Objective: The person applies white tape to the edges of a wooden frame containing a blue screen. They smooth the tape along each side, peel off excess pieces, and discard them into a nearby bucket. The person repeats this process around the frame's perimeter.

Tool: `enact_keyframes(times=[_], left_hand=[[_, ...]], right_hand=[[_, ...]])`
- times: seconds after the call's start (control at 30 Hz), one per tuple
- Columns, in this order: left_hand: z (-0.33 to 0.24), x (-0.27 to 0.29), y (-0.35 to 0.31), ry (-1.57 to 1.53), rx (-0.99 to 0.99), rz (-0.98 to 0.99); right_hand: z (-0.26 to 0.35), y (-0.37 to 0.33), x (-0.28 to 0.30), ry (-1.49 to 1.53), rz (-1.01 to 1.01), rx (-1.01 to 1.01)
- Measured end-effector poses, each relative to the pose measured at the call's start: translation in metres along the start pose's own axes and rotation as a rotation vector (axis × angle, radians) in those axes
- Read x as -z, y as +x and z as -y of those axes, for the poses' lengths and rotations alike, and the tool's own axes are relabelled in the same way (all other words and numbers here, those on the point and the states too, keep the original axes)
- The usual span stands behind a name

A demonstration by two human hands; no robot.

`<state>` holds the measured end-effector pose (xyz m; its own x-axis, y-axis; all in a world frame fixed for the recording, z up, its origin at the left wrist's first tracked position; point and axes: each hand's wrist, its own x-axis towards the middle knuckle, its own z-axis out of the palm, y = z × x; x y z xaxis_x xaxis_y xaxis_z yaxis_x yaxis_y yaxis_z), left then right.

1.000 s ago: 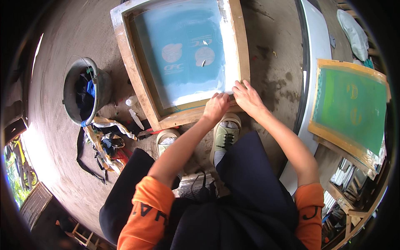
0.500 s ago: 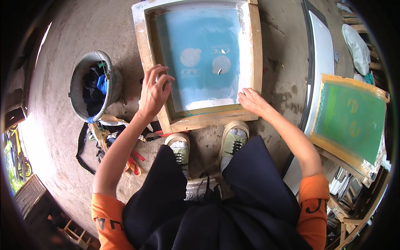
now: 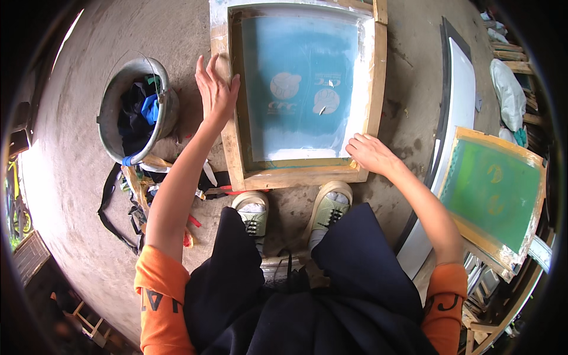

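A wooden screen-printing frame (image 3: 374, 83) lies before my feet, its blue mesh (image 3: 302, 65) showing pale round motifs. Tape lines the inner edges. My left hand (image 3: 216, 97) is at the frame's left side, fingers stretched apart, with nothing held; whether it touches the wood I cannot tell. My right hand (image 3: 373, 155) is at the lower right inner corner, fingers pinched. A small yellowish-brown flap of tape (image 3: 354, 165) shows under its fingertips. Two small pale scraps lie on the mesh.
A grey bucket (image 3: 168, 112) with dark and blue cloths stands to the left, cloth strips (image 3: 142, 189) beside it. At right, a green-meshed screen frame (image 3: 491, 189) rests beside a long white board (image 3: 458, 89). My shoes (image 3: 328, 210) are just below the frame.
My left hand has moved off the mesh's edge to the frame's outer left side. My right hand has shifted slightly down toward the corner, where a tape flap now shows. The whole view has shifted.
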<state>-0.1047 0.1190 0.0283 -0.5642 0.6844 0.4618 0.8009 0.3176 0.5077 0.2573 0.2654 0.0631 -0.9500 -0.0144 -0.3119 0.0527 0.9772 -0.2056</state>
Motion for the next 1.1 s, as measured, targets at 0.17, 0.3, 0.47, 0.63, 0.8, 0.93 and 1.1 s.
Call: enact_keyframes(times=[0.17,0.3,0.47,0.63,0.8,0.93,1.1], left_hand=[[-0.005,-0.011,0.016,0.056,0.052,-0.044],[-0.005,-0.014,0.017,0.000,0.047,-0.082],[-0.008,-0.010,0.016,-0.013,0.059,-0.087],[-0.018,-0.006,0.015,0.017,0.072,-0.088],[-0.016,-0.004,0.015,0.004,0.082,-0.061],[-0.014,-0.004,0.014,-0.018,0.079,-0.068],[-0.018,-0.005,0.016,-0.042,0.076,-0.073]], right_hand=[[0.015,0.013,-0.001,-0.416,0.452,0.095],[0.029,0.023,-0.015,-0.590,0.548,-0.040],[0.029,0.036,-0.023,-0.548,0.603,-0.180],[0.035,0.035,-0.026,-0.581,0.612,-0.182],[0.038,0.034,-0.030,-0.674,0.625,-0.055],[0.018,0.011,-0.036,-0.758,0.404,0.172],[0.003,0.008,-0.041,-0.651,0.435,0.298]])
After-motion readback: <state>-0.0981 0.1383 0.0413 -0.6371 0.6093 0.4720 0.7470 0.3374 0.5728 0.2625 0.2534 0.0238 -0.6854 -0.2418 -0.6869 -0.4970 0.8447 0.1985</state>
